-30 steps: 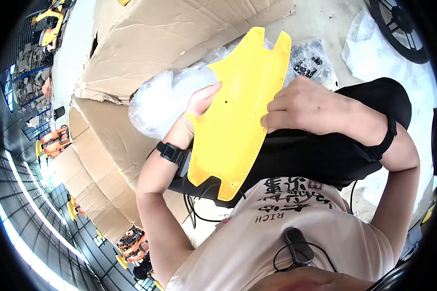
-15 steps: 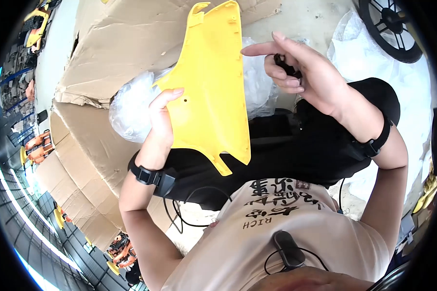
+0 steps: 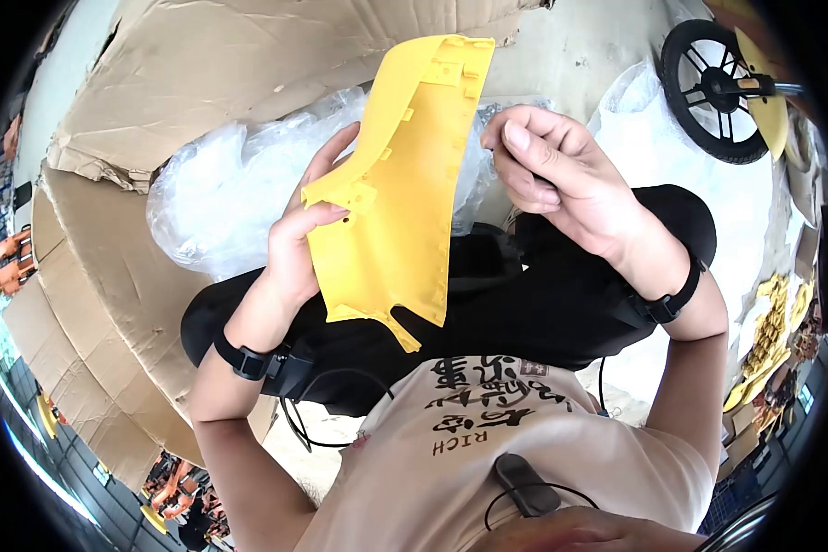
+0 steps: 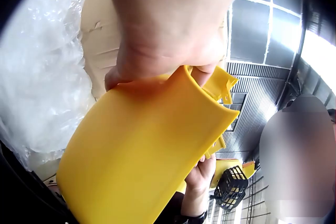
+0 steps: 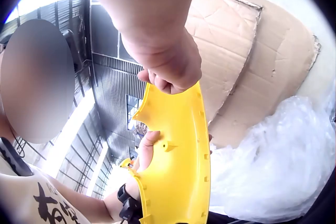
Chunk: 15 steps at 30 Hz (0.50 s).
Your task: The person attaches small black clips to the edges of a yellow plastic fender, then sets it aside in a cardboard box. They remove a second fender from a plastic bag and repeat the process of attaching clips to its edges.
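Observation:
A yellow molded plastic panel stands tilted over the person's lap, its ribbed and clipped inner side toward the head camera. The left hand grips its left edge, thumb on the inner face by a small hole and fingers behind. In the left wrist view the smooth outer face of the panel shows. The right hand is just right of the panel, fingers curled and thumb against the index finger. The small black part seen in it earlier is hidden by the fingers now.
A clear plastic bag lies behind the panel, beside large cardboard sheets. A black spoked wheel rests on plastic sheeting at the upper right. Several yellow parts lie at the far right.
The right hand left the panel's right edge, showed a small black part in its fingers, then curled further. The left hand tilted the panel, bringing its clipped inner side into view.

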### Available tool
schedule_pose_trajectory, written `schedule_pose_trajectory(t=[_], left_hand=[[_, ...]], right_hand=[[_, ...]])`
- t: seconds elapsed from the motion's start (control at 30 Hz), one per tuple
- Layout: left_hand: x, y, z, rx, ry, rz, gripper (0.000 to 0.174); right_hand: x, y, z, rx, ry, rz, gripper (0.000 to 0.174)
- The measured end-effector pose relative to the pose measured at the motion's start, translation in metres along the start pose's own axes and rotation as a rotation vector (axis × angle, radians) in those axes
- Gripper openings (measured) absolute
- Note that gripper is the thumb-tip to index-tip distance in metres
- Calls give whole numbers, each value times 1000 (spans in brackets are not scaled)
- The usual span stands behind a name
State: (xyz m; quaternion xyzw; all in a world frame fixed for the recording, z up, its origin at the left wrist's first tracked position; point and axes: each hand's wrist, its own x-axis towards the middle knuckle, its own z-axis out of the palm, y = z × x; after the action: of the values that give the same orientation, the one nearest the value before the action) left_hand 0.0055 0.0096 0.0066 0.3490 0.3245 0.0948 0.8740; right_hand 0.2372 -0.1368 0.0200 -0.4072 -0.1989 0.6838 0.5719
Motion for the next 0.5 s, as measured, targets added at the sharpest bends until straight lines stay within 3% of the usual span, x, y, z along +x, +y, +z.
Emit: schedule_pose_trajectory(t=[0.2,0.5], left_hand=[[2,-6,-4,95,8,3,89],[7,-8,-5,192,2,82,92]], right_hand=[[4,-5,6,-12,113,-4,31],[7,-2,-6,-114,30,-116,36]])
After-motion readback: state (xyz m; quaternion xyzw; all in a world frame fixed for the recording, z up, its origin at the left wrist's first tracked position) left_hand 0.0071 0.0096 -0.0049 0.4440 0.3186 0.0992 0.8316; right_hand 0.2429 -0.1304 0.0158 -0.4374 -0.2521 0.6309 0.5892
